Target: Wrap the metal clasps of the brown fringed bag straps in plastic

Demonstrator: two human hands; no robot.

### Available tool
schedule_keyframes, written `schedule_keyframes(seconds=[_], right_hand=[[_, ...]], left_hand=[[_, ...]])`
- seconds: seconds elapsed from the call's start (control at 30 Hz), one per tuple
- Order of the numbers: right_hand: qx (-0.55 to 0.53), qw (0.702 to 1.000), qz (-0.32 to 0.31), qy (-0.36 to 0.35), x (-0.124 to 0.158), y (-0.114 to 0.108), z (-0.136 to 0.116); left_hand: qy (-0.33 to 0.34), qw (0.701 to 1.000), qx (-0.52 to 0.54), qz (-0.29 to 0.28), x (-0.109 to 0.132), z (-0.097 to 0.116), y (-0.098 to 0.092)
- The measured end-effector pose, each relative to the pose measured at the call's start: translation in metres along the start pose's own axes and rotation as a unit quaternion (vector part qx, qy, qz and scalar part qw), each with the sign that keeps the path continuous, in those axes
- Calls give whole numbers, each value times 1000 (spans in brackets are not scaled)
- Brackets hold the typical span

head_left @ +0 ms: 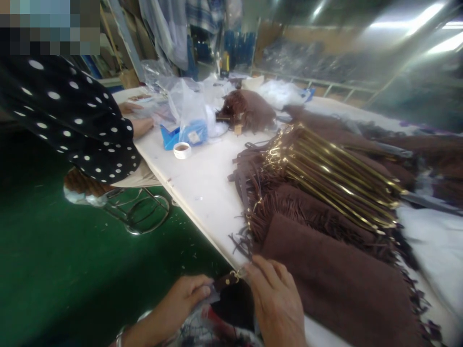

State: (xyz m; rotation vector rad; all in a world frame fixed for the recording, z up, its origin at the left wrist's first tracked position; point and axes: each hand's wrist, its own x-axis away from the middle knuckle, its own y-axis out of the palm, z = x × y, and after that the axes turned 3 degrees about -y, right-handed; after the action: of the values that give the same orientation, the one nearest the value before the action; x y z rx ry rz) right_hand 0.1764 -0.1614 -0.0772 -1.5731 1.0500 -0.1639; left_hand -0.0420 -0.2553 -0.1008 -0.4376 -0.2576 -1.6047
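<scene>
Over the near edge of the table, my left hand pinches a short brown leather strap between thumb and fingers. A small gold clasp sits at the strap's right end. My right hand closes its fingertips about that clasp; the fingers' undersides are hidden. Just beyond my right hand lies a brown suede fringed piece, flat on the table. On top of the brown pieces rests a bundle of gold chains, with hooks at its left end.
A white table runs away from me. On it are a small white tub, a blue tape dispenser, plastic bags and a brown fringed bundle. At left, a person in polka-dot sleeves sits on a stool.
</scene>
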Motion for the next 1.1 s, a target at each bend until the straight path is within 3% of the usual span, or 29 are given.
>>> schedule_keyframes(seconds=[0.27, 0.67, 0.9, 1.1], right_hand=[[27, 999, 0, -39, 1, -2, 3], [-28, 997, -26, -64, 5, -13, 7], [-47, 996, -49, -56, 8, -23, 3], [-56, 997, -39, -32, 12, -14, 2]], left_hand=[[-23, 989, 141, -27, -15, 22, 28], [-55, 961, 269, -35, -36, 34, 49], [-149, 921, 359, -26, -38, 66, 63], [-132, 951, 280, -5, -42, 69, 71]])
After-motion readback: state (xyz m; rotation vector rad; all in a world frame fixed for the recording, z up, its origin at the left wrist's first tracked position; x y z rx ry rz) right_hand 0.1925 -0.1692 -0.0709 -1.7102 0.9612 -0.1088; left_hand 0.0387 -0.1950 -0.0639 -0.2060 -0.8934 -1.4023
